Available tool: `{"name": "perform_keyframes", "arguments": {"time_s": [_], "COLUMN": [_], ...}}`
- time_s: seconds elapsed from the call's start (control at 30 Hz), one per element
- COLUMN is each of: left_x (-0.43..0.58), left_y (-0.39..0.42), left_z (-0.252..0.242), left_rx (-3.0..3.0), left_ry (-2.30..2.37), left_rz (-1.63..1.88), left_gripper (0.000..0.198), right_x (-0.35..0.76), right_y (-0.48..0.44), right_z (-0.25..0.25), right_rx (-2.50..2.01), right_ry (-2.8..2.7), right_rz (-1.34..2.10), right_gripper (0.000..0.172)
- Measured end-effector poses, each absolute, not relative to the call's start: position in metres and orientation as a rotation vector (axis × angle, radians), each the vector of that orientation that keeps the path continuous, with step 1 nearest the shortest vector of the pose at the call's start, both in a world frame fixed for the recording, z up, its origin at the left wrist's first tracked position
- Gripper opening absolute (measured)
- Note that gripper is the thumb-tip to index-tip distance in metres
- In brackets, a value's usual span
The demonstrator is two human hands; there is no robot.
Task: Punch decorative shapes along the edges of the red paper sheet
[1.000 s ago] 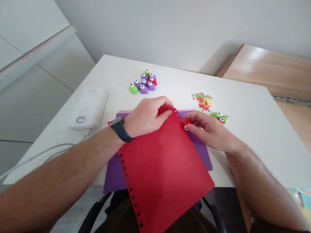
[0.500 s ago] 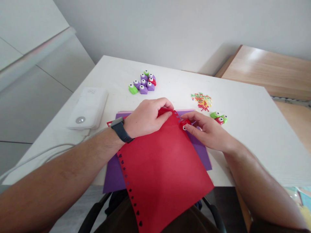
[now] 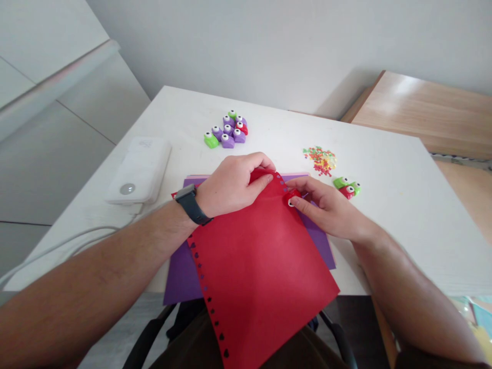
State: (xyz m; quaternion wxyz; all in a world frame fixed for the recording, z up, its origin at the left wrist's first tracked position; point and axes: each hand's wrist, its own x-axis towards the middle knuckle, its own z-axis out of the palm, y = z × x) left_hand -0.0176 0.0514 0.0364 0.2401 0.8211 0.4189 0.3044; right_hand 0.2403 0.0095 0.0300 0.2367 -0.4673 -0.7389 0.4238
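A red sheet of paper (image 3: 261,256) slants over the table's front edge, with small shaped holes along its left edge and a few near its top right corner. My left hand (image 3: 242,182), a dark watch on its wrist, pinches the sheet's top edge between thumb and fingers. In my right hand (image 3: 323,205) is a red craft punch (image 3: 291,198) with a white button, set at the sheet's right edge just below the punched holes. Purple paper (image 3: 180,279) lies beneath the red sheet.
Several purple, green and red punches (image 3: 227,130) stand grouped at the back. Right of centre lies a heap of colourful paper cutouts (image 3: 321,160), with more green and red punches (image 3: 347,187) nearby. A white cabled device (image 3: 139,169) sits at left.
The red sheet has shifted slightly to the right at its lower left edge. Both hands keep nearly the same place, and the punch stays at the sheet's right edge.
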Motion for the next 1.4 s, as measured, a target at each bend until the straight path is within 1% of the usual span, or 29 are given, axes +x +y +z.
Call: {"name": "perform_keyframes", "arguments": {"time_s": [0.23,0.53,0.73,0.93,1.2,1.4], "left_x": [-0.0171,-0.0174,-0.0162,-0.0166,-0.0163,-0.0164], "left_y": [0.0511,0.0525,0.0505,0.0513,0.0511,0.0514], "left_z": [0.0358,0.0330,0.0345,0.0336,0.0346,0.0357], "left_rx": [2.227,2.239,2.224,2.217,2.205,2.180], "left_ry": [1.143,1.137,1.151,1.144,1.134,1.147], "left_rz": [0.835,0.830,0.848,0.869,0.897,0.851], "left_gripper": [0.016,0.015,0.015,0.015,0.017,0.021], "right_x": [0.2389,0.2322,0.2305,0.2318,0.2367,0.2369], "right_y": [0.0091,0.0098,0.0106,0.0097,0.0091,0.0086], "right_z": [0.0223,0.0209,0.0240,0.0298,0.0268,0.0245], "right_rx": [-1.294,-1.296,-1.270,-1.396,-1.367,-1.364], "right_ry": [-1.945,-1.804,-1.697,-1.796,-1.774,-1.738], "right_rz": [1.247,1.289,1.391,1.269,1.305,1.390], "right_gripper": [0.039,0.035,0.040,0.038,0.047,0.041]}}
